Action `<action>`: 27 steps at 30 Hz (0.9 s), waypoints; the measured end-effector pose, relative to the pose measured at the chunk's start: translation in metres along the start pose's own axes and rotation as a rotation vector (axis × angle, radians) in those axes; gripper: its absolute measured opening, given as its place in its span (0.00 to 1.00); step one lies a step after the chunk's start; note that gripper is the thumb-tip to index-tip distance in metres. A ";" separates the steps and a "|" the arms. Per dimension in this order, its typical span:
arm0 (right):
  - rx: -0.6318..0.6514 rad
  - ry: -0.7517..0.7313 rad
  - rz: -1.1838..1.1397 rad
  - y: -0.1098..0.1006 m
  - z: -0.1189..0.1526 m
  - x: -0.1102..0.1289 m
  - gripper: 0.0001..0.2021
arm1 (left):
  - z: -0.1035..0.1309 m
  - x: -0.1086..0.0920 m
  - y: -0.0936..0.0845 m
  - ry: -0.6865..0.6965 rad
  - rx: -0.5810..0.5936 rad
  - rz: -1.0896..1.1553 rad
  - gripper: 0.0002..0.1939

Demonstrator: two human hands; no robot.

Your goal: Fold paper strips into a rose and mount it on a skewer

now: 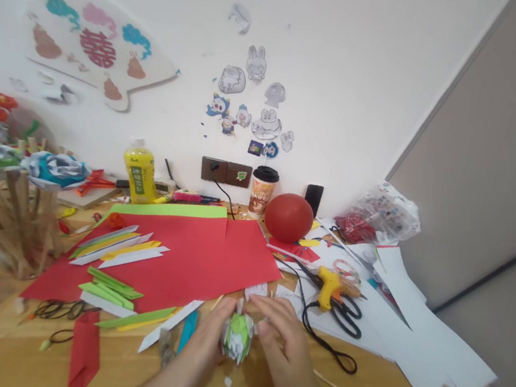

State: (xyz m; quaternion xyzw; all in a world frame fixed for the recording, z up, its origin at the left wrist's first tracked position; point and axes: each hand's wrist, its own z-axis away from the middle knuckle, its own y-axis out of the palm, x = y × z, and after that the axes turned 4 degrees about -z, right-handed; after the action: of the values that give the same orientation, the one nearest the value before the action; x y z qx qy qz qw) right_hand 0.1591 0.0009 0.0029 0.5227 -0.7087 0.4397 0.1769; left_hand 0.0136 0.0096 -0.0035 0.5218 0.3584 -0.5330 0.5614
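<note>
A small ball-shaped flower of folded green and white paper (pixel 238 337) sits between my hands, low in the middle of the view. My left hand (pixel 207 334) holds it from the left side, its far fingers partly hidden. From the right, my right hand (pixel 283 338) curves around it, thumb at its side and fingertips reaching behind its top. A white paper scrap (pixel 227 382) lies just in front of the flower. Left of my left hand are a blue paper strip (pixel 188 331) and a white paper strip (pixel 169 327).
Red paper sheets (pixel 210 257) cover the table's middle, with several coloured strips on the left. A yellow glue gun (pixel 330 288) and black-handled scissors (pixel 349 315) lie right. Behind stand a red balloon (pixel 288 218), lidded cup (pixel 262 193) and yellow bottle (pixel 140 172).
</note>
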 end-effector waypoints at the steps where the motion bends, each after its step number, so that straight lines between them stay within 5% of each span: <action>1: 0.016 0.049 -0.059 0.000 -0.002 -0.002 0.13 | 0.000 -0.001 -0.001 0.028 0.025 -0.056 0.15; 12: 0.123 0.156 -0.185 0.002 -0.006 -0.004 0.04 | 0.009 -0.006 -0.007 0.253 0.111 -0.449 0.11; 22: 0.164 -0.003 -0.139 0.002 -0.004 -0.001 0.08 | 0.008 -0.005 0.003 -0.022 -0.014 -0.294 0.14; 27: 0.167 0.134 -0.133 0.003 -0.002 -0.003 0.05 | 0.012 -0.009 0.000 0.120 -0.040 -0.477 0.12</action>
State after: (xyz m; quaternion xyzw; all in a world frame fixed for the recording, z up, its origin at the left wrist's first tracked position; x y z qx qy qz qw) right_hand 0.1573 0.0048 0.0009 0.5507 -0.6201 0.5184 0.2084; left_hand 0.0102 0.0000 0.0079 0.4420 0.5146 -0.6114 0.4074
